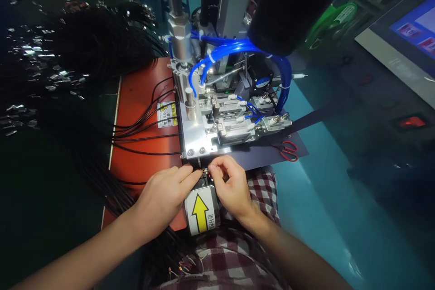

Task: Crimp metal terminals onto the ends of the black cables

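My left hand (165, 192) reaches in from the left, its fingers bent and pressed together at the front of a metal machine (200, 133). From the other side my right hand (233, 186) pinches thumb against fingers at the same spot. The tips of both hands nearly meet over a small black fixture (204, 181), where a tiny coppery and red bit shows between them. What each hand pinches is too small and covered to name. Just below the fingers is a white label with a yellow arrow (200, 213), on the rounded front housing.
Black cables (146, 138) run over the orange board (136, 95) on the left, beside a large bundle of cables with shiny ends (68, 54). Blue air tubes (238, 47) arch above the machine. Red-handled scissors (288, 150) lie at right. A screen (416, 31) stands far right.
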Tool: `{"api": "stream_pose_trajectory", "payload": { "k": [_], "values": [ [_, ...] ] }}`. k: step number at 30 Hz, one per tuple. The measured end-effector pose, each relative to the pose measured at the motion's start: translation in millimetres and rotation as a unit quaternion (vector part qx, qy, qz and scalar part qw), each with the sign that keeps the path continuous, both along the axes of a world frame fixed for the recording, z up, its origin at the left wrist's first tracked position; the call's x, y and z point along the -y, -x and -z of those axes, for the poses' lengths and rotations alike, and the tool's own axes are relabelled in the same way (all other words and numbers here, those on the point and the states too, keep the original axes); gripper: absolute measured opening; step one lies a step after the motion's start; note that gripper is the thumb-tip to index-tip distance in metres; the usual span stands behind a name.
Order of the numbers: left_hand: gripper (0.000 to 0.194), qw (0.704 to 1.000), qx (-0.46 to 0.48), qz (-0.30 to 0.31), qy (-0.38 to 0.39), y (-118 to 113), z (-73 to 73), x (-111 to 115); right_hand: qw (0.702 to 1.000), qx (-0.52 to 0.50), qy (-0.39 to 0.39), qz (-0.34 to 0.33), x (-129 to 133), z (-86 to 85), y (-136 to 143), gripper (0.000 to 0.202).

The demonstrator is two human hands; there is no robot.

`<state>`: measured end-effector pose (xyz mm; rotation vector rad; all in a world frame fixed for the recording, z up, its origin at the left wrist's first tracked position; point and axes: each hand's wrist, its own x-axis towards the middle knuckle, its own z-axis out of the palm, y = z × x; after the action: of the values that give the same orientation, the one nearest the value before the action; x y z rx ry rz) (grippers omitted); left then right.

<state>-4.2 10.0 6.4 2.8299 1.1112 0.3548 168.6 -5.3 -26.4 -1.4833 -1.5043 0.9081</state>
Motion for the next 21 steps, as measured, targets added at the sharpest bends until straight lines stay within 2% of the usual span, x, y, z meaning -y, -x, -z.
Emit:
{"api": "stream_pose_trajectory", "payload": {
  "k": [3, 6, 10, 15, 17, 19, 21],
  "values": [
    [0.031, 1.0, 0.008, 0.0, 0.0, 0, -0.5, 0, 1.0, -0.014, 0.014, 0.002, 1, 0.0, 0, 0.014],
    [0.032, 1.0, 0.013, 0.004, 0.003, 0, -1.9, -1, 0.99, -0.1, 0.102, 0.017, 0, 2.1, -2, 0.014],
    [0.033, 1.0, 0.012, 0.005, 0.012, -1, -4.0, -3, 0.936, -0.245, 0.253, 0.01, -9, 0.3, -5, 0.018],
    [0.032, 0.999, 0.033, 0.001, 0.032, -1, -3.4, -5, 0.864, -0.343, 0.367, -0.041, -18, -2.1, -14, 0.023],
    [0.032, 0.999, 0.04, 0.0, 0.036, 0, -2.7, -6, 0.862, -0.349, 0.368, -0.017, -14, -0.3, -16, 0.026],
    [0.032, 0.998, 0.04, -0.001, 0.042, 0, -2.5, -6, 0.88, -0.335, 0.335, 0.007, -6, 1.4, -16, 0.026],
    [0.032, 0.998, 0.041, -0.001, 0.048, 0, -2.9, -6, 0.901, -0.312, 0.301, 0.002, 2, 1.5, -14, 0.024]
  ]
}}
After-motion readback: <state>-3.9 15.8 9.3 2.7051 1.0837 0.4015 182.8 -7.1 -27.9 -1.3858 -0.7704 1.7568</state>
